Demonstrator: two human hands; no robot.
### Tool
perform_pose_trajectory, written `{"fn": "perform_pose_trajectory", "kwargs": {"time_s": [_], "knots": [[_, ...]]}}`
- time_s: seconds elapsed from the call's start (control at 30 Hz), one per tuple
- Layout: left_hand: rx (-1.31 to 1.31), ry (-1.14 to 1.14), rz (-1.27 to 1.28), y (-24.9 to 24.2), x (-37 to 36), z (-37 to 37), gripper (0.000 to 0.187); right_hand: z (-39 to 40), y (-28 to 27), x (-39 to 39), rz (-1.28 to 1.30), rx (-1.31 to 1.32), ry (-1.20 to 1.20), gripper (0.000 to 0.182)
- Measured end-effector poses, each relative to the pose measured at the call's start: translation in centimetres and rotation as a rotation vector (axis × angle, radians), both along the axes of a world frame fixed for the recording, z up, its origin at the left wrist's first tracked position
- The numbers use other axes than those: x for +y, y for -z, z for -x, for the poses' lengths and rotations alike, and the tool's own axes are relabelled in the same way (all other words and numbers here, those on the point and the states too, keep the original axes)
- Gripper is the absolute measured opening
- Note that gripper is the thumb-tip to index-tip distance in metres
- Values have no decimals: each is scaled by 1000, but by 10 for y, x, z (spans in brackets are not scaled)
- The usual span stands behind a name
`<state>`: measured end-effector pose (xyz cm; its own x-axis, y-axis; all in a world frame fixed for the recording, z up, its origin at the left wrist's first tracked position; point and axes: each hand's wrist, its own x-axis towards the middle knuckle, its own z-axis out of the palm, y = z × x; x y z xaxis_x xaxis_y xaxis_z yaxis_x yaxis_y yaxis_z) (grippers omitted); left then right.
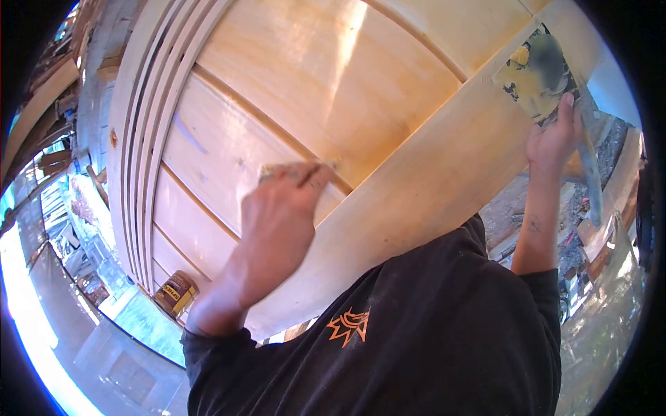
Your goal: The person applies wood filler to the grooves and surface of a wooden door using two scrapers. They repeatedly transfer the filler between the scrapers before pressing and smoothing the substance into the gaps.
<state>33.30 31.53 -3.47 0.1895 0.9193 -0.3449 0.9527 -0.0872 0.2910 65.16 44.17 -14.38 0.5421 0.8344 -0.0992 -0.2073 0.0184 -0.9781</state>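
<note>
My left hand (281, 208) is closed around a thin, flat scraper (272, 168), mostly hidden by the fingers and smeared by motion. It is over a pale wooden panel door (277, 69), close to a groove between two panels. My right hand (555, 135) grips the lower edge of a flat palette (544, 73), with the thumb on its face. Dark grey and yellowish putty coats the palette, which is at the upper right over the door's wide edge board. Streaks and pale smears show on the door's wood.
A brown can with a yellow label (176, 294) stands by the door's lower left end. Parallel wooden strips (149, 125) run along the left side. Wood scraps and debris (610, 152) lie at the right, beside translucent plastic sheeting (603, 312).
</note>
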Motion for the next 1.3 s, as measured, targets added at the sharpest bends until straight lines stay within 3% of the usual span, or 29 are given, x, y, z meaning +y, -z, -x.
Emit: {"fn": "perform_pose_trajectory", "kwargs": {"time_s": [0.1, 0.23, 0.3, 0.43, 0.53, 0.73, 0.83, 0.93, 1.0, 1.07, 1.13, 1.23, 1.27, 1.3], "knots": [[-32, 100, 126, -7, -1, 3, 51, -4, 2, 0, 6, -32, -21, 40], [-77, 159, -47, -8, 43, -1, 48, -16, 6, -5, 22, -329, -144, 35], [-72, 326, -56, -3, 70, -12, 44, -16, 5, -7, 1, -362, -184, 34], [22, 576, 68, 7, 90, -39, 34, -11, 2, -4, -29, -192, -152, 36], [67, 637, 75, 4, 83, -34, 29, -2, -6, -4, -1, -8, -56, 38], [111, 727, 180, -7, 45, 1, 33, -9, 7, 1, -51, 2, -56, 42], [88, 672, 250, -14, 55, 5, 32, 1, -4, -1, -7, -56, -16, 42], [84, 613, 67, -18, 73, -6, 30, -13, 3, -4, 17, -179, -113, 41], [64, 636, 87, -4, 78, -10, 28, -21, 4, -7, 31, -480, -201, 40], [64, 684, 93, 4, 74, -5, 26, -17, 5, -5, 23, -438, -185, 39], [76, 764, 88, 4, 62, -4, 25, -3, -4, -2, 7, -60, -64, 38], [114, 776, 170, -4, 50, 5, 23, 0, -6, 0, -40, 22, -73, 36], [154, 773, 302, -10, 51, 5, 25, -1, -6, 0, -27, -17, -76, 35], [157, 761, 257, -13, 55, 6, 25, -3, -5, -1, -14, -58, -81, 35]]}}
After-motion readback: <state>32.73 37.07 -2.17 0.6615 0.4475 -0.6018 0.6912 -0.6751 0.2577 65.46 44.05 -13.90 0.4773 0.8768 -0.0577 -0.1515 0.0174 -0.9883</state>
